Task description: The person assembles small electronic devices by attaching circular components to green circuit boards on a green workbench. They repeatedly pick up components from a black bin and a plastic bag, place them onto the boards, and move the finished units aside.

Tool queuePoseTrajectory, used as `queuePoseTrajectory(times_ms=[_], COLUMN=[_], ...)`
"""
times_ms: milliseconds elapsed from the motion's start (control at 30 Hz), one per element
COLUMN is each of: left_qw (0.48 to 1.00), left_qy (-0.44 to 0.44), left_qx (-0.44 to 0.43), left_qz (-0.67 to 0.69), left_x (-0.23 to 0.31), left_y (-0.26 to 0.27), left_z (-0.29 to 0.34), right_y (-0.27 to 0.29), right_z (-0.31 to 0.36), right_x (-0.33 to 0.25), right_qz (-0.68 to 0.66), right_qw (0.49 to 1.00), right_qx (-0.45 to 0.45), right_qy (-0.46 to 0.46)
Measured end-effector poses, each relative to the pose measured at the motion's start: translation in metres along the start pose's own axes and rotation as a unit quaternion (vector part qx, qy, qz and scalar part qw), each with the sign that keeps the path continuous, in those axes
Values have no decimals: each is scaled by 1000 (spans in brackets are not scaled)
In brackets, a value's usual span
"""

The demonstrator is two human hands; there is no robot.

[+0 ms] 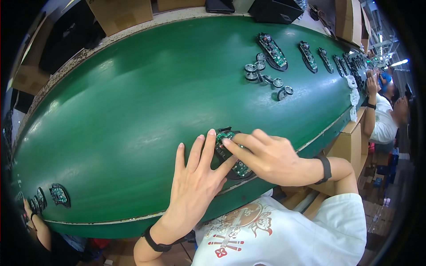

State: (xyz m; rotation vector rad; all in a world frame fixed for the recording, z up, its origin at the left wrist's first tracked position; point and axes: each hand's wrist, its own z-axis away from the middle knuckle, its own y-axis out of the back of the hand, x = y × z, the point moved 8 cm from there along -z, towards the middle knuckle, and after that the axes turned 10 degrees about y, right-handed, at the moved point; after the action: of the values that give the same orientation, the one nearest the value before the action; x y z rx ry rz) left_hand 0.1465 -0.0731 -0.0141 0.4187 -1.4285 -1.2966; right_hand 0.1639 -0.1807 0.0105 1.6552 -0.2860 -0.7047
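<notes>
On the green work surface near its front edge lies a long black housing with a green circuit board [241, 168] set in it. My left hand [195, 170] is stretched out with its fingers spread on the housing's left side, and its thumb reaches across the board. From the right, my right hand [268, 157] bends over the far end of the housing. Its thumb and index finger are closed together at the board; what is between them, if anything, is hidden. Both hands cover much of the housing.
Farther right lie similar black housings with boards [272, 51], [308, 56], and round silver-and-black parts [255, 71] in a loose group. Another housing [59, 195] lies far left. Cardboard boxes [120, 15] and a black bin [276, 11] line the far edge. Co-workers' hands [372, 84] show at both ends.
</notes>
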Motion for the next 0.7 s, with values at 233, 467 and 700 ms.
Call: queuePoseTrajectory(times_ms=[233,467,700], left_qw=[985,989,993], left_qy=[48,45,41], left_qx=[20,7,-25], left_qz=[-162,-142,-103], left_x=[5,1,2], left_y=[1,-11,-10], left_z=[15,14,7], right_y=[9,-17,-24], right_z=[38,49,47], right_x=[17,14,16], right_qz=[-141,-183,-174], right_qw=[978,966,967], right_qx=[130,146,150], right_qy=[-77,-108,-106])
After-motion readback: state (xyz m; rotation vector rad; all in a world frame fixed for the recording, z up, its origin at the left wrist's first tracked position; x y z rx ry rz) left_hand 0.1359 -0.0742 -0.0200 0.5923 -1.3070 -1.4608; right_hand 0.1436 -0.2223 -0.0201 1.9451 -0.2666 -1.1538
